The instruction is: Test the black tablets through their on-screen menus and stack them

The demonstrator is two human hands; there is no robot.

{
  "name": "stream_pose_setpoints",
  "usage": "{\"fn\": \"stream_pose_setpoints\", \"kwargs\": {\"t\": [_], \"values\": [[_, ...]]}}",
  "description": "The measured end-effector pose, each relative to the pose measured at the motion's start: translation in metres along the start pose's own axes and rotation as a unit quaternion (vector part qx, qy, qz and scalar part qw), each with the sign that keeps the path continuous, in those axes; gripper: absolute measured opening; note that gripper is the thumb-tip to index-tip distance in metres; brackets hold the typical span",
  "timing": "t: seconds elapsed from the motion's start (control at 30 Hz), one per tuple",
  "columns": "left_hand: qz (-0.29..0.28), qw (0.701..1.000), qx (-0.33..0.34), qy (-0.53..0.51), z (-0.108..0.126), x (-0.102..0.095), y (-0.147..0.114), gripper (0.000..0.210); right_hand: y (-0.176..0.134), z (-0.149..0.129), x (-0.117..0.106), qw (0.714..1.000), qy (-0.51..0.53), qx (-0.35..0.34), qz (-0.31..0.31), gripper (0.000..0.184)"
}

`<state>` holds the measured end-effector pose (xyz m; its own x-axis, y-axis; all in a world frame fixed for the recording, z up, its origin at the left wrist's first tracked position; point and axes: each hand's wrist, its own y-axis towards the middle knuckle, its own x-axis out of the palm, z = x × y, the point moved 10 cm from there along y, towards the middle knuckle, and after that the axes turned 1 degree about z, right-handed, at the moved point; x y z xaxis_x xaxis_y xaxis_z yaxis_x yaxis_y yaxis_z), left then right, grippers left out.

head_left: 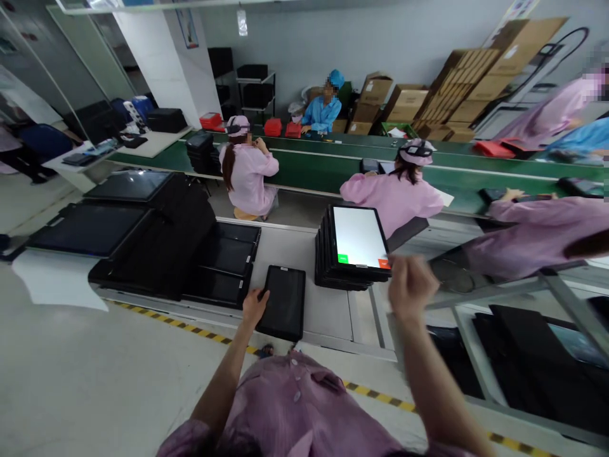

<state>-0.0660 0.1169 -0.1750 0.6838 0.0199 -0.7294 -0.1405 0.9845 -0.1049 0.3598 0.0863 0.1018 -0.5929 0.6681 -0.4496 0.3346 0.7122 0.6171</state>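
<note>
My left hand [255, 308] grips the left edge of a black tablet [284, 301] with a dark screen, which lies on the white worktop in front of me. To its right stands a stack of black tablets [326, 257]. The top tablet [360, 235] has a lit white screen, with a green patch and an orange-red patch at its near corners. My right hand [413, 285] is raised beside that near right corner. It is smeared by motion, so its fingers and any contact with the screen are unclear.
More dark tablets [221, 260] lie on the worktop to the left, beside large black panels [90, 228]. Metal racking [504, 292] with black panels stands right. Beyond, people in pink [247, 165] sit along a green conveyor [304, 166]. Cardboard boxes [457, 82] are stacked behind.
</note>
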Motion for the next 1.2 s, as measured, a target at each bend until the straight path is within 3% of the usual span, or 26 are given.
{"fn": "stream_pose_setpoints", "kwargs": {"t": [0.03, 0.13, 0.23, 0.33, 0.53, 0.63, 0.8, 1.03, 1.2], "values": [[0.002, 1.0, 0.003, -0.008, 0.001, 0.0, 0.001, 0.029, -0.035, -0.012, 0.019, 0.999, 0.041, -0.015, -0.017, 0.037], [0.01, 0.999, 0.016, -0.033, 0.005, -0.001, 0.003, 0.026, -0.132, -0.031, 0.125, 0.977, 0.089, -0.038, -0.188, 0.031], [0.007, 0.998, 0.032, -0.047, 0.006, 0.0, 0.004, 0.027, -0.176, 0.002, 0.2, 0.981, 0.064, 0.046, -0.177, 0.051], [0.001, 0.997, 0.054, -0.046, 0.006, 0.002, 0.004, 0.031, -0.191, 0.045, 0.237, 0.98, 0.054, 0.127, -0.141, 0.064], [-0.008, 0.996, 0.071, -0.048, 0.004, 0.008, 0.007, 0.034, -0.208, 0.08, 0.243, 0.964, 0.133, 0.202, -0.11, 0.072], [-0.019, 0.996, 0.063, -0.065, 0.004, 0.011, 0.011, 0.034, -0.213, 0.089, 0.242, 0.946, 0.178, 0.253, -0.093, 0.07], [-0.04, 0.994, 0.058, -0.08, 0.008, 0.012, 0.016, 0.035, -0.214, 0.097, 0.241, 0.935, 0.203, 0.28, -0.075, 0.064], [-0.064, 0.993, 0.086, -0.041, 0.019, 0.005, 0.016, 0.035, -0.223, 0.093, 0.232, 0.925, 0.229, 0.294, -0.076, 0.067], [-0.086, 0.991, 0.095, -0.043, -0.004, 0.001, -0.021, 0.031, -0.269, 0.072, 0.208, 0.924, 0.206, 0.301, -0.11, 0.075]]}}
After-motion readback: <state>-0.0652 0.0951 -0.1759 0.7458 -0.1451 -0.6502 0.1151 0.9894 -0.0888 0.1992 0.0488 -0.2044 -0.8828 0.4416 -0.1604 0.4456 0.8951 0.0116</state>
